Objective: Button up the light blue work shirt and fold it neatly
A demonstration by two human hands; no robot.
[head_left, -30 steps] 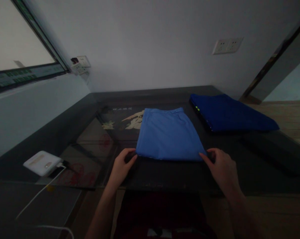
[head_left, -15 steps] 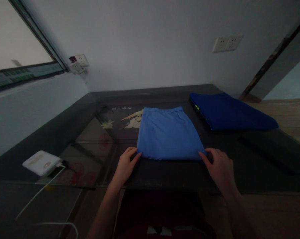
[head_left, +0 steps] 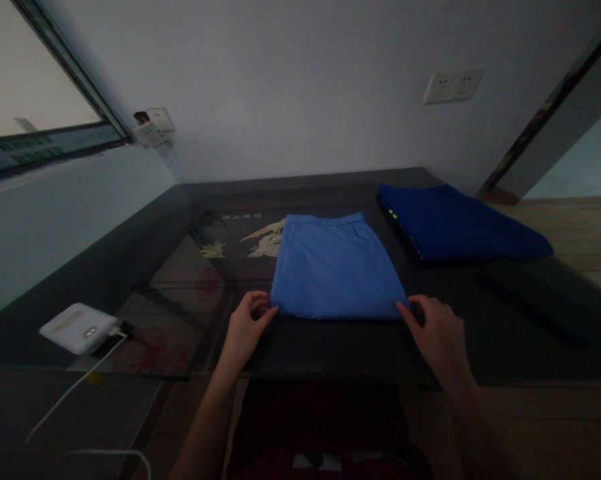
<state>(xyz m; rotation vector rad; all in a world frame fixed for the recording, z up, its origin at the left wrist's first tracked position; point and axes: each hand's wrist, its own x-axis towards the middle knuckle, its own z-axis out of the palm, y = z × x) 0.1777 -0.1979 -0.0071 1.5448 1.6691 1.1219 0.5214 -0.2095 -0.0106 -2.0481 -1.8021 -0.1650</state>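
A light blue garment (head_left: pixel 333 270) lies folded flat on the dark glossy table (head_left: pixel 325 350). A waistband-like strip runs along its narrower far end, and the near edge is wider and straight; whether it is a skirt or folded trousers I cannot tell. At its near left corner, the thumb and fingers of my left hand (head_left: pixel 245 327) pinch the cloth. My right hand (head_left: pixel 439 333) grips the near right corner in the same way. The fingertips under the cloth are partly hidden.
A dark blue folded cloth item (head_left: pixel 465 223) lies at the back right. On the left sits a white box-shaped device (head_left: pixel 78 327) with a white cable (head_left: pixel 73 393) hanging over the table's front edge. Wall sockets (head_left: pixel 453 87) are above the table.
My left hand has shifted slightly left at the near left corner, and that corner has spread a little outward. My right hand stays at its corner. The view has shifted slightly.
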